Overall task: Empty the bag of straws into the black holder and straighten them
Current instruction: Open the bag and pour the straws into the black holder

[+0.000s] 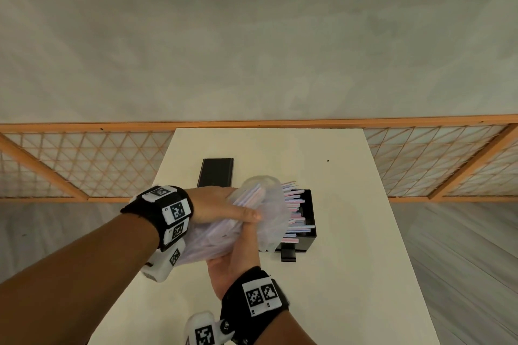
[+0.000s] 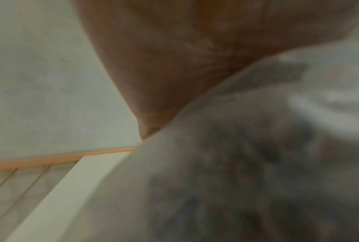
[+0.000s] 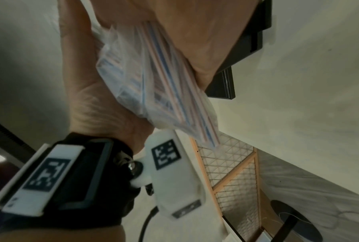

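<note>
Above the near half of a white table (image 1: 350,274), 2 hands clasp a clear plastic bag (image 1: 213,235) of straws. The right hand (image 1: 234,266) comes up from below at the near side, palm up, its fingers curled around the middle of the bag; the left hand (image 1: 218,206) grasps it from the left and above, thumb laid across the plastic toward the right. The bag lies tilted between them, its closed end bulging near and left beside the left wrist, its open mouth pointing right over the black holder (image 1: 305,221).

The bag is thin, crinkled and cloudy, and pink, blue and white straws (image 1: 294,204) show through it as long parallel stripes. A fan of them pokes from the mouth into the open top of the holder, lying uneven and crossed.

Most of the holder's left side is hidden behind the bag. How many straws remain inside cannot be made out. The left wrist view is blurred to a palm (image 2: 184,57) and grey plastic. Farther left on the table lies a flat black lid (image 1: 215,172), its near end hidden by the left hand; beyond stands a wooden lattice screen (image 1: 84,165).
</note>
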`<action>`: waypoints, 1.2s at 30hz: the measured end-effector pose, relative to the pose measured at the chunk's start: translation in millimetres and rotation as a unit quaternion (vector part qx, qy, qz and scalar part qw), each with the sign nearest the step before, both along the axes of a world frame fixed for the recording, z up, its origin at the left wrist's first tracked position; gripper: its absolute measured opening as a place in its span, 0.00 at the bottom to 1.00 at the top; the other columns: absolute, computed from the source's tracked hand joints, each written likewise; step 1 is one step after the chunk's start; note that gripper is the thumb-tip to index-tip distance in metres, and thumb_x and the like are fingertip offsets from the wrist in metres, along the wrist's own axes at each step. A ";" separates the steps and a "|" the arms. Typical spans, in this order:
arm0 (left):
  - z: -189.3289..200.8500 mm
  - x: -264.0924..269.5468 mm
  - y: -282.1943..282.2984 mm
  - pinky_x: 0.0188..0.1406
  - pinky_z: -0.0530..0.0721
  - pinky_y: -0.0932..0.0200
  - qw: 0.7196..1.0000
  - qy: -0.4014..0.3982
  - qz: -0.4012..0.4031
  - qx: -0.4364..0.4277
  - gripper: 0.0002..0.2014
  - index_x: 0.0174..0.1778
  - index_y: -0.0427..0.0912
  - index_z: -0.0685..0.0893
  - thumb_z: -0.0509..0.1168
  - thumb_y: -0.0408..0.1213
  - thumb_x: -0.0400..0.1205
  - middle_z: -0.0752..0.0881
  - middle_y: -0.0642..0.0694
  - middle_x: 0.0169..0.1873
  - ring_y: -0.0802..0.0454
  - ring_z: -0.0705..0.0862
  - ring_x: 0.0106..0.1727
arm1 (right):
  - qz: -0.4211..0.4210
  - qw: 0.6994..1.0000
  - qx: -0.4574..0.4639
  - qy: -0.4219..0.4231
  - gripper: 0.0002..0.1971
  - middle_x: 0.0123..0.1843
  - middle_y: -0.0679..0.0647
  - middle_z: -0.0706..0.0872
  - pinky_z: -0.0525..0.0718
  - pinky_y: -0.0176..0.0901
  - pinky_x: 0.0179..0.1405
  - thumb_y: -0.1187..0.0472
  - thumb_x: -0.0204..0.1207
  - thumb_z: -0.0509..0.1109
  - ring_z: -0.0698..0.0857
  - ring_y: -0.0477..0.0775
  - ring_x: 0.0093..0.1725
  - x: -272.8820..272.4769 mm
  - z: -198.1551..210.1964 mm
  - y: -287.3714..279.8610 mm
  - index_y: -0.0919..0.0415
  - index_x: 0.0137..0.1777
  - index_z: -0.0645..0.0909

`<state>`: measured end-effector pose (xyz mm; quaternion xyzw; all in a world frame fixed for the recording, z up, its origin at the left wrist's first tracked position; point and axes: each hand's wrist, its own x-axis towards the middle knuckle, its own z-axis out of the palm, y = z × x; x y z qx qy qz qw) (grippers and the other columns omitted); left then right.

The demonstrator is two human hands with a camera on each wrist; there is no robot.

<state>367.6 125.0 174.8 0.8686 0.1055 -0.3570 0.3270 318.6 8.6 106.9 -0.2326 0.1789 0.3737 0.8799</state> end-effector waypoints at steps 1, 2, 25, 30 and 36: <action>3.0 -4.1 -1.7 0.72 0.82 0.51 1.000 -0.011 -0.011 0.011 0.38 0.70 0.72 0.78 0.67 0.83 0.65 0.89 0.62 0.61 0.57 0.88 0.62 | -0.004 1.000 -0.005 -0.006 0.38 0.72 0.63 0.85 0.75 0.68 0.77 0.30 0.74 0.69 0.83 0.65 0.73 -2.4 -2.1 -0.3 0.53 0.78 0.78; 6.2 -6.7 -3.9 0.72 0.81 0.52 0.999 -0.020 -0.029 0.017 0.34 0.68 0.76 0.78 0.65 0.83 0.67 0.89 0.64 0.61 0.59 0.87 0.63 | -0.006 1.000 -0.006 -0.011 0.39 0.73 0.63 0.84 0.75 0.68 0.77 0.29 0.74 0.68 0.83 0.64 0.73 -4.5 -2.0 -0.8 0.53 0.78 0.78; 1.5 35.8 8.1 0.66 0.84 0.50 0.979 0.045 0.043 0.192 0.51 0.64 0.45 0.88 0.58 0.87 0.65 0.90 0.45 0.58 0.47 0.88 0.54 | 0.085 0.981 -0.066 0.161 0.45 0.54 0.71 0.92 0.90 0.67 0.56 0.22 0.67 0.70 0.93 0.71 0.51 35.7 16.4 14.4 0.63 0.67 0.82; -2.3 34.9 13.9 0.68 0.84 0.46 0.984 0.070 0.106 0.121 0.52 0.63 0.47 0.90 0.62 0.88 0.59 0.91 0.44 0.57 0.45 0.91 0.54 | 0.102 0.976 -0.149 0.124 0.41 0.54 0.66 0.92 0.91 0.61 0.50 0.22 0.66 0.70 0.92 0.67 0.53 42.5 22.0 16.5 0.59 0.62 0.83; -8.5 30.2 32.8 0.68 0.86 0.43 0.975 0.107 0.195 -0.003 0.50 0.61 0.43 0.91 0.74 0.81 0.55 0.95 0.41 0.51 0.40 0.94 0.51 | 0.147 0.958 -0.243 0.025 0.41 0.46 0.60 0.94 0.92 0.66 0.48 0.18 0.66 0.61 0.93 0.65 0.47 41.8 10.8 35.6 0.55 0.57 0.86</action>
